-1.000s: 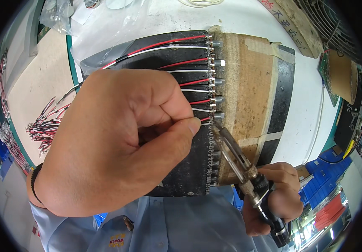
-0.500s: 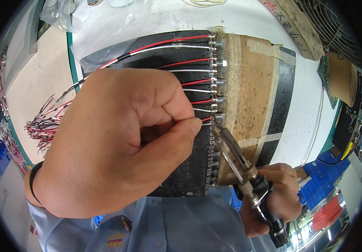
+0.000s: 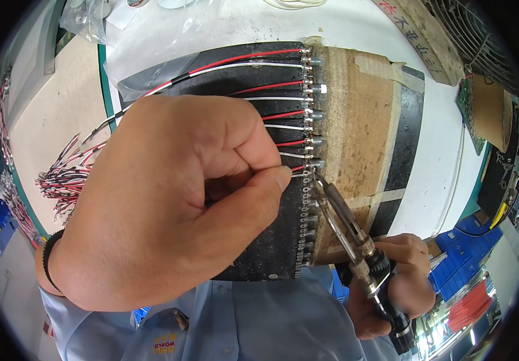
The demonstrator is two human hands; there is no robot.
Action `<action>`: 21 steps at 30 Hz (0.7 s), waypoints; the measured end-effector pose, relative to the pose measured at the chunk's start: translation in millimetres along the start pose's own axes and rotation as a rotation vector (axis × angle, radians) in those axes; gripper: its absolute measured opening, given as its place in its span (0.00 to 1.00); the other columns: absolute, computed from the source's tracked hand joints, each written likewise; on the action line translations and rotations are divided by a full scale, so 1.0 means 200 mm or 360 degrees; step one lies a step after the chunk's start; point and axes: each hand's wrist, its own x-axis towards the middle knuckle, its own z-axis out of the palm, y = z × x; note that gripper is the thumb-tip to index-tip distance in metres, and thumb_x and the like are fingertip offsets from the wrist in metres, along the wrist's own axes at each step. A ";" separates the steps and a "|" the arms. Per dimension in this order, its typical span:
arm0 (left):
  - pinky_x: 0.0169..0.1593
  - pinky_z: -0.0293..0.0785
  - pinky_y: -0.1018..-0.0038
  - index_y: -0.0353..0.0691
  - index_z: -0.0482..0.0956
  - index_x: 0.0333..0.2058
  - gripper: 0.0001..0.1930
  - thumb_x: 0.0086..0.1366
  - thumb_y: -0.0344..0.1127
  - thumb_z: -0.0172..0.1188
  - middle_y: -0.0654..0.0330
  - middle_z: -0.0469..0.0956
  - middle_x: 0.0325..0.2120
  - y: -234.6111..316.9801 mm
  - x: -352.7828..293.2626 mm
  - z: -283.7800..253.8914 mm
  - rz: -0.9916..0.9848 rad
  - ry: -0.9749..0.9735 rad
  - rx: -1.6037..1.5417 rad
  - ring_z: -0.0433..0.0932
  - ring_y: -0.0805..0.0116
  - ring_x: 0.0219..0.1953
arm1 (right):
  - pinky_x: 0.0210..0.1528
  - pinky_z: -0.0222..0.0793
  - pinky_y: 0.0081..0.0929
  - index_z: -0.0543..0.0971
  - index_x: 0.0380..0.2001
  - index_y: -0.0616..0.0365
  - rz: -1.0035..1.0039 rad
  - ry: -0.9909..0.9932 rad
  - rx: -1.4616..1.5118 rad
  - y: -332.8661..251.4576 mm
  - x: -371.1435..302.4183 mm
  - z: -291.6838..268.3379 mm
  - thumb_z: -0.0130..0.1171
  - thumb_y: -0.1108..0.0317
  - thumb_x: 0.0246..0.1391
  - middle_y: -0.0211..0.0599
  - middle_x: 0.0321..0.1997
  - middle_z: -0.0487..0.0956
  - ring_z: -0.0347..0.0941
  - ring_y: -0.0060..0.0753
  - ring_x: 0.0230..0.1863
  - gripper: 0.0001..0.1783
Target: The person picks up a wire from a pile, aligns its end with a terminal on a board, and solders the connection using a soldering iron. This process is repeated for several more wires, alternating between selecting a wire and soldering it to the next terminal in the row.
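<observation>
The person's left hand (image 3: pixel 175 198), ringed at the wrist by a thin black beaded band (image 3: pixel 49 259), reaches over a flat black board (image 3: pixel 265 253). Its thumb and forefinger are pinched together on a thin red-and-white wire pair (image 3: pixel 298 168), whose short visible ends meet a row of small silvery metal terminals (image 3: pixel 306 198) along the board's edge. Above this pair, four more red-and-white wire pairs (image 3: pixel 283 113) lead to the same row, with small grey cylindrical parts (image 3: pixel 318 115) opposite them.

The right hand (image 3: pixel 410 265) is closed around a black-handled soldering tool (image 3: pixel 365 256) with a slim metal tube alongside its dark barrel. The tool's tip is at the terminals, just beside the pinched wire ends — whether it touches them is hard to tell.

Right of the terminals lies a tan, stained, tape-edged strip (image 3: pixel 362 114), all on a white bench (image 3: pixel 440 156). To the left, a loose bundle of red, white and black wires (image 3: pixel 61 183) rests on a beige panel (image 3: pixel 46 126) — well apart from the tool.
</observation>
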 end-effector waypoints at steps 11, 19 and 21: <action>0.26 0.72 0.84 0.30 0.78 0.31 0.04 0.65 0.25 0.60 0.58 0.80 0.21 0.02 -0.02 0.00 -0.0070 -0.0015 0.0005 0.77 0.79 0.22 | 0.22 0.61 0.33 0.71 0.48 0.59 -0.0131 0.0030 -0.0001 0.02 -0.01 0.00 0.49 0.42 0.62 0.39 0.19 0.73 0.70 0.37 0.19 0.28; 0.26 0.72 0.84 0.31 0.78 0.32 0.05 0.66 0.26 0.59 0.59 0.79 0.21 0.03 0.00 0.00 -0.0007 -0.0056 -0.0015 0.77 0.79 0.22 | 0.22 0.61 0.33 0.70 0.49 0.60 -0.0135 0.0031 0.0009 0.02 -0.01 0.00 0.51 0.43 0.61 0.39 0.19 0.73 0.70 0.37 0.19 0.29; 0.26 0.72 0.84 0.31 0.78 0.32 0.05 0.67 0.27 0.60 0.59 0.79 0.21 0.04 -0.01 -0.01 -0.0142 -0.0067 -0.0100 0.77 0.79 0.22 | 0.22 0.61 0.33 0.70 0.49 0.59 -0.0115 0.0056 -0.0004 0.01 -0.01 0.00 0.50 0.43 0.61 0.40 0.20 0.73 0.70 0.37 0.20 0.29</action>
